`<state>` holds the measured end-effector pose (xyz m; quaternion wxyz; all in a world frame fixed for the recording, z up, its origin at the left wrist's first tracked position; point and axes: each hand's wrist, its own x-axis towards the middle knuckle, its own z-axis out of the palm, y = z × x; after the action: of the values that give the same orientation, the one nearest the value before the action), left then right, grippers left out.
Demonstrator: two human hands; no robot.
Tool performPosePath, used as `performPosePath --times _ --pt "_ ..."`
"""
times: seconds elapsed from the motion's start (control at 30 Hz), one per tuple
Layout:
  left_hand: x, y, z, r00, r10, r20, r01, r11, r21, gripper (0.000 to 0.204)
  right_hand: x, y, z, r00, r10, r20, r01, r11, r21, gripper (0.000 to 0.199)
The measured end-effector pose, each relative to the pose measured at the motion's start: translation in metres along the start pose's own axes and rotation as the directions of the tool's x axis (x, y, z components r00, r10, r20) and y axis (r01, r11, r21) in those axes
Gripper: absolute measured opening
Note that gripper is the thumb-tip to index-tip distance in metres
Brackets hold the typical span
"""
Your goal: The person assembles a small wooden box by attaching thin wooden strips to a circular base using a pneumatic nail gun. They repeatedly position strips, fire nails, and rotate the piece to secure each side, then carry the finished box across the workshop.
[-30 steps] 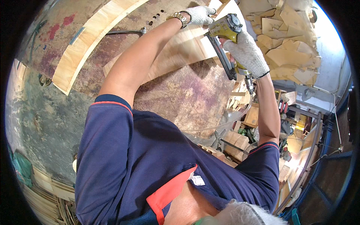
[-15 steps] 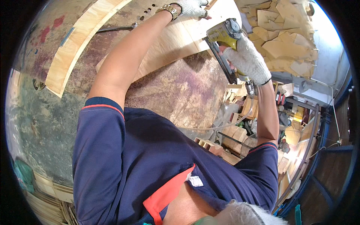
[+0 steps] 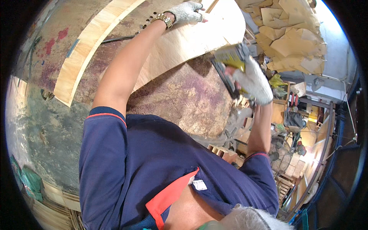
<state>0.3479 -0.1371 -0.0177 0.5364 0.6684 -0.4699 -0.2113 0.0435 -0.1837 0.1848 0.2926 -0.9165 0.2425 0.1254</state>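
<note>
My right hand (image 3: pixel 256 82), in a white knit glove, is wrapped round the grip of a yellow and black air nail gun (image 3: pixel 232 61). The tool is blurred by motion and hangs tilted just off the near right edge of a pale plywood panel (image 3: pixel 184 46). At the panel's far side rests my left hand (image 3: pixel 187 13), in a glove with bare fingertips, a gold-coloured watch at its wrist. Its fingers are spread on the wood, beside a narrow wood strip (image 3: pixel 211 7) that is partly cut off by the picture's top.
A curved plywood strip (image 3: pixel 82 53) lies on the stained worktable (image 3: pixel 180 99) at left. A dark metal bar (image 3: pixel 117 39) is partly behind my left forearm. Cardboard-like templates (image 3: pixel 293 38) hang on the wall at right. Wood offcuts (image 3: pixel 222 153) and a fan (image 3: pixel 280 155) stand below them.
My right hand has drawn the nail gun down toward me, away from the panel. The left hand has shifted slightly in the picture but stays on the wood.
</note>
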Motion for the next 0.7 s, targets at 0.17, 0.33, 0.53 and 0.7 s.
performPosePath --times 0.17,0.33,0.53,0.7 --pt "-0.068 0.024 -0.02 0.993 -0.097 0.061 0.099 0.995 -0.03 0.072 -0.028 0.118 0.079 0.993 0.11 -0.033 -0.097 0.958 0.269 0.046" --pt "-0.142 0.027 -0.051 0.999 -0.034 0.015 0.036 0.981 -0.19 0.071 -0.03 0.208 0.235 0.857 0.312 -0.41 -0.367 0.928 -0.063 0.064" --pt "-0.206 0.034 -0.047 0.933 -0.084 -0.349 0.205 0.924 0.324 0.073 0.007 0.161 0.212 0.832 -0.06 -0.552 -0.088 0.967 -0.237 0.065" --pt "-0.248 0.058 0.027 0.627 0.51 -0.589 0.411 0.426 0.806 0.064 0.086 0.036 0.102 0.445 -0.628 -0.638 0.632 0.725 -0.273 0.056"
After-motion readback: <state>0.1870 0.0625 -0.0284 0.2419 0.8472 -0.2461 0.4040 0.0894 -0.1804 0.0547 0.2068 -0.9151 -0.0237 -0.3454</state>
